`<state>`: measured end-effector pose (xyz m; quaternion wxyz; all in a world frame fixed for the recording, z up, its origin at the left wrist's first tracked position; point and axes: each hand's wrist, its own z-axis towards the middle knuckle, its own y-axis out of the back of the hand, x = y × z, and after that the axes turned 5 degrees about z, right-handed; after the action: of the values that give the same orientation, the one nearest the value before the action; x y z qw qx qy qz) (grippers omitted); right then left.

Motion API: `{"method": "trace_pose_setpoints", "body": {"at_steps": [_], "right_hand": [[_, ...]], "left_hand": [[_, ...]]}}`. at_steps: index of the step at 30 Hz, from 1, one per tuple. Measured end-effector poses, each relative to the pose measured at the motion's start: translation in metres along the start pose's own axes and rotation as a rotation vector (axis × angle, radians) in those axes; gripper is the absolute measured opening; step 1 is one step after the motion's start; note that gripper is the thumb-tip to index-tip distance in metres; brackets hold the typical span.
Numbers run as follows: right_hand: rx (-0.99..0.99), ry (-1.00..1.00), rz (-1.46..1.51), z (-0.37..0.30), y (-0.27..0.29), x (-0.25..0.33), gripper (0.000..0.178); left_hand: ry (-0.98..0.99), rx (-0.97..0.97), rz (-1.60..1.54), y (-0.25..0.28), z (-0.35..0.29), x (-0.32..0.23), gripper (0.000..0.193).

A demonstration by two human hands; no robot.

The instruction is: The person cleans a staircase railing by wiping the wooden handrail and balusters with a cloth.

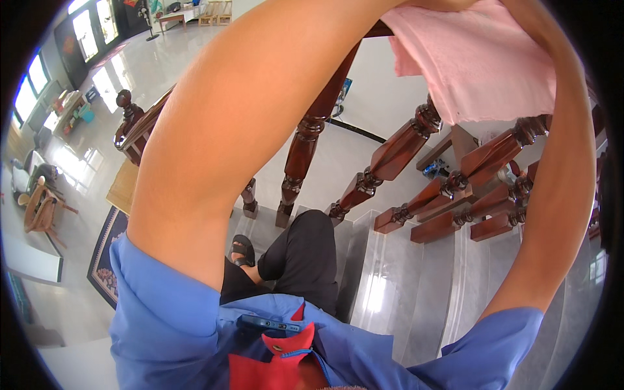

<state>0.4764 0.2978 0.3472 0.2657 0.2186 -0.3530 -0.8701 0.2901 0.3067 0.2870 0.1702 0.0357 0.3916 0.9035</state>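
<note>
A pink cloth point(487, 65) hangs over the dark wooden stair handrail point(379, 29) at the upper right, its lower edge loose above the balusters. My left arm point(227, 110) bends up and across to the top edge, where only a sliver of my left hand point(448, 4) shows against the cloth's upper side. Its fingers are out of the picture. Along the cloth's right side rises my right forearm point(567, 149), and the hand at its end is cut off by the top edge.
Turned, glossy balusters point(396, 153) line grey stone steps point(426, 286) on my right. Below me are my bent leg point(305, 250) and a dark sandal point(243, 251). A patterned rug point(107, 263), a wooden chair point(47, 207) and a newel post point(127, 117) stand to the left.
</note>
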Motion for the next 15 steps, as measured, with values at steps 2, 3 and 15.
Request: {"method": "trace_pose_setpoints", "body": {"at_steps": [2, 3, 15], "right_hand": [[0.079, 0.061, -0.020, 0.017, -0.008, 0.008, 0.062], [0.157, 0.121, -0.029, 0.027, -0.013, 0.013, 0.063], [0.252, 0.314, 0.104, -0.010, -0.090, 0.191, 0.057]], "left_hand": [[0.074, -0.004, 0.145, -0.005, -0.016, 0.013, 0.063], [0.150, -0.006, 0.109, -0.004, -0.031, 0.017, 0.061], [0.423, 0.149, 0.256, 0.021, -0.232, 0.109, 0.054]]}}
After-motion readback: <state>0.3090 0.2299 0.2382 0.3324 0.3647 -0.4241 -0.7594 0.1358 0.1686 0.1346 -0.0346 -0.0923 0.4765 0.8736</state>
